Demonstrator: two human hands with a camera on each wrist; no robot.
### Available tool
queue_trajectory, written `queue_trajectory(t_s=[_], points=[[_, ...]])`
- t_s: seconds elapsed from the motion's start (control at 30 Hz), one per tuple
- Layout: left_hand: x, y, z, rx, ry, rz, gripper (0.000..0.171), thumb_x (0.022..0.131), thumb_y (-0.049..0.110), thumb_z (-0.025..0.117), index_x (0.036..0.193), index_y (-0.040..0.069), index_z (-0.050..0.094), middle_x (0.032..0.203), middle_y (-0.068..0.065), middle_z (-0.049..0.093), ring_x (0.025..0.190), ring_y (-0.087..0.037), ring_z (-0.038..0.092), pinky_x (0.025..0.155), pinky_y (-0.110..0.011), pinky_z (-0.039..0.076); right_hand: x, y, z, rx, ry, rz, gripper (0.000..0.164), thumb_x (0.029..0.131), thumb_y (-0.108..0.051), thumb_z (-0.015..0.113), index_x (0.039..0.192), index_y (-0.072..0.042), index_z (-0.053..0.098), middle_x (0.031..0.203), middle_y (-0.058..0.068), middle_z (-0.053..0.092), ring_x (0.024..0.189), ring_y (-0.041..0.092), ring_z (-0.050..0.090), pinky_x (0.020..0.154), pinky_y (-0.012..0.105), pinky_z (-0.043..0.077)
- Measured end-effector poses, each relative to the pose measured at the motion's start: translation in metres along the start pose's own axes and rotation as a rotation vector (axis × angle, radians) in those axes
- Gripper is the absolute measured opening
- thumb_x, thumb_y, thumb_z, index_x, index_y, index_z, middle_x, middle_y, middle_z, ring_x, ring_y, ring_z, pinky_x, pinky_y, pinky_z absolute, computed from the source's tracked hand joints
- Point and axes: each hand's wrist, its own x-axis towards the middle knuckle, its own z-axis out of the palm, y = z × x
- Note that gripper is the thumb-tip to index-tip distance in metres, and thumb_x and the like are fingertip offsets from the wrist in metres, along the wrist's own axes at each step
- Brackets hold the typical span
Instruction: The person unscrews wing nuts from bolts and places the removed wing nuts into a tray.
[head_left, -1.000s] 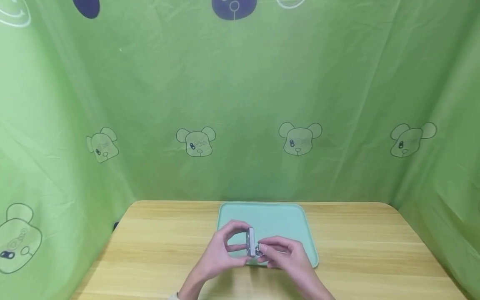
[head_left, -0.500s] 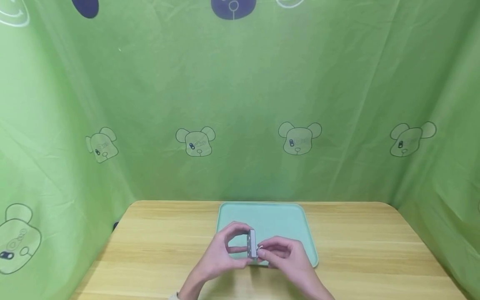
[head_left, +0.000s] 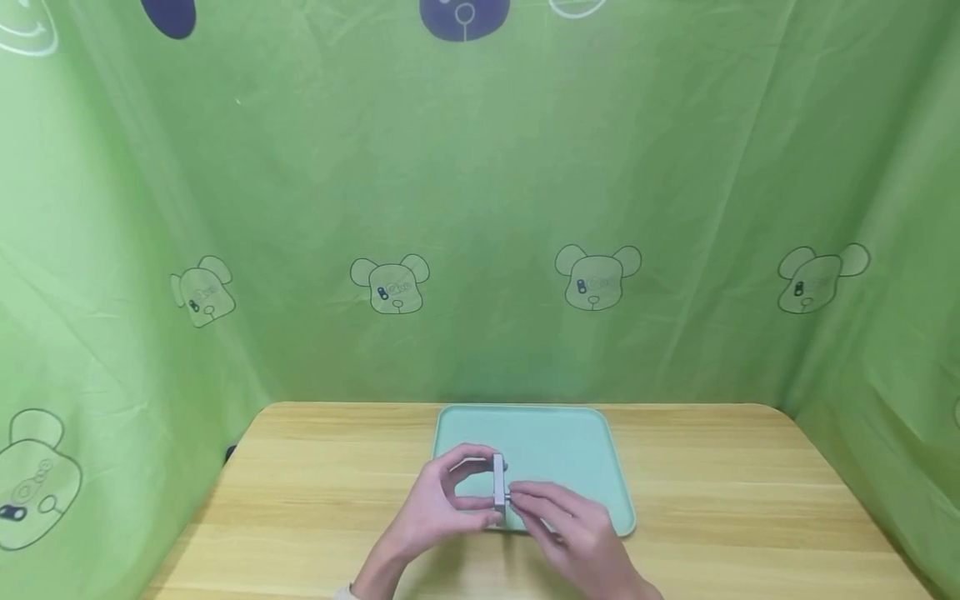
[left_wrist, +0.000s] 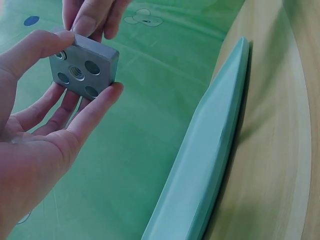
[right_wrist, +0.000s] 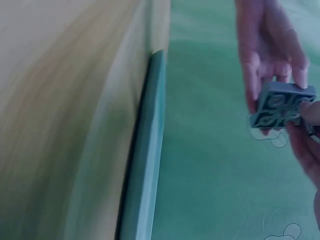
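In the head view, my left hand [head_left: 435, 508] grips a square grey metal block [head_left: 498, 483] by its edges, upright above the tray's near part. The left wrist view shows the block's face [left_wrist: 82, 65] with a threaded centre hole and several corner holes, and a threaded end [left_wrist: 61, 55] in one corner. My right hand [head_left: 581, 529] pinches a small silvery screw [head_left: 507, 497] at the block's right side, mostly hidden by the fingertips. In the right wrist view, the block's recessed other face [right_wrist: 280, 107] shows, with right-hand fingers [right_wrist: 312, 114] at its corner.
A mint-green tray [head_left: 540, 437] with a low raised rim lies on the wooden table [head_left: 727, 483], below the hands. Green cloth [head_left: 480, 183] printed with bear heads hangs behind the table and along both sides.
My left hand has turned the block, so its holed face has swung out of the head view. My right hand has shifted slightly lower, its fingers straighter, still at the block's right side.
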Motion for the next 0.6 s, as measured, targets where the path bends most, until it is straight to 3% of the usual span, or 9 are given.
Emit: queue_trajectory(t_s=[0.07, 0.17, 0.3, 0.43, 0.6], points=[[0.0, 0.0, 0.0, -0.003, 0.001, -0.013, 0.063, 0.077, -0.01, 0.078, 0.136, -0.004, 0.055, 0.139, -0.02, 0.054, 0.134, -0.043, 0.05, 0.099, -0.05, 0.058, 0.005, 0.001, -0.001, -0.07, 0.013, -0.124, 0.023, 0.103, -0.008, 0.061, 0.094, 0.007, 0.076, 0.094, 0.019, 0.075, 0.077, 0.027, 0.074, 0.073, 0.025, 0.065], [0.0, 0.0, 0.0, -0.004, 0.0, -0.021, 0.063, 0.077, -0.011, 0.077, 0.136, -0.004, 0.055, 0.139, -0.02, 0.054, 0.134, -0.042, 0.05, 0.099, -0.05, 0.058, 0.011, 0.002, -0.003, -0.115, 0.035, -0.241, 0.023, 0.103, -0.003, 0.058, 0.093, 0.009, 0.075, 0.093, 0.023, 0.075, 0.075, 0.029, 0.074, 0.066, 0.028, 0.066], [0.0, 0.001, -0.001, 0.0, -0.003, -0.014, 0.064, 0.076, -0.01, 0.077, 0.136, -0.006, 0.053, 0.139, -0.02, 0.054, 0.134, -0.041, 0.051, 0.098, -0.05, 0.059, 0.013, 0.002, -0.003, -0.13, 0.058, -0.301, 0.023, 0.102, 0.0, 0.057, 0.092, 0.01, 0.075, 0.093, 0.025, 0.074, 0.074, 0.032, 0.075, 0.061, 0.03, 0.065], [0.0, 0.002, -0.001, -0.007, -0.006, -0.012, 0.064, 0.077, -0.01, 0.077, 0.136, -0.006, 0.054, 0.139, -0.021, 0.054, 0.133, -0.039, 0.052, 0.098, -0.051, 0.058, 0.015, 0.001, -0.002, -0.112, 0.076, -0.271, 0.021, 0.101, -0.004, 0.062, 0.09, 0.01, 0.075, 0.093, 0.025, 0.075, 0.074, 0.031, 0.075, 0.063, 0.029, 0.066], [-0.001, 0.003, -0.002, -0.023, 0.003, -0.014, 0.064, 0.077, -0.01, 0.076, 0.136, -0.006, 0.053, 0.139, -0.021, 0.052, 0.134, -0.042, 0.05, 0.1, -0.051, 0.058, 0.011, 0.001, -0.001, 0.037, 0.082, -0.093, 0.025, 0.095, -0.01, 0.072, 0.103, 0.014, 0.071, 0.103, 0.026, 0.072, 0.085, 0.033, 0.073, 0.084, 0.027, 0.064]])
